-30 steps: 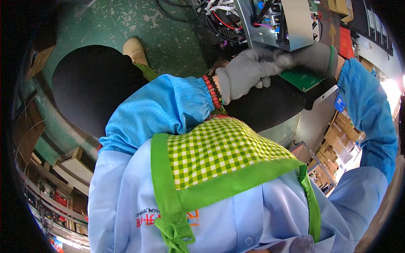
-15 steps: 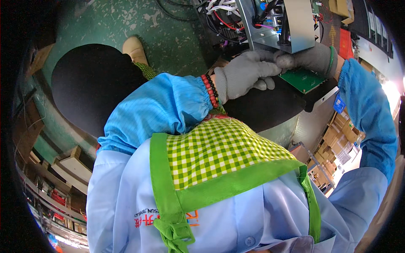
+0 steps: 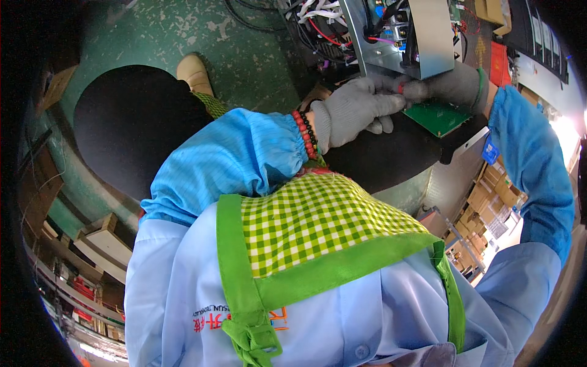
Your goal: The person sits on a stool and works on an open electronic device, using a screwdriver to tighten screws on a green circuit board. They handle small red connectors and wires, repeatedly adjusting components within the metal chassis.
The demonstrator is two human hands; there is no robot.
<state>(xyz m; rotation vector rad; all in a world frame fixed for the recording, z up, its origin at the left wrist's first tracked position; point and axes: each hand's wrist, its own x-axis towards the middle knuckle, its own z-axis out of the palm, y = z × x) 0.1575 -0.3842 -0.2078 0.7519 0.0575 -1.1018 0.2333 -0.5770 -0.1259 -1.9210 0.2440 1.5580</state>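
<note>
In a grey knit glove, my left hand [image 3: 353, 111] reaches right, its fingers bent and the tips pressed close to the other hand. My right hand [image 3: 451, 89], also gloved in grey, comes in from the right with its fingers closed. Where the fingertips meet shows a small red thing [image 3: 401, 88], too small to name. Just below the right hand is a green circuit board [image 3: 439, 118], partly covered by that hand, over my black-clad leg [image 3: 385, 156]. Whatever else the fingers pinch is hidden.
Directly beyond my hands stands an opened metal cabinet [image 3: 433, 40], with a bundle of white, red and black wires [image 3: 324, 15] on its left. A red box [image 3: 500, 64] is at the right. Cardboard boxes [image 3: 489, 196] stand farther off.
The small red thing has come into sight between the fingertips. My hands have shifted only slightly, and the circuit board stays in nearly the same place.
</note>
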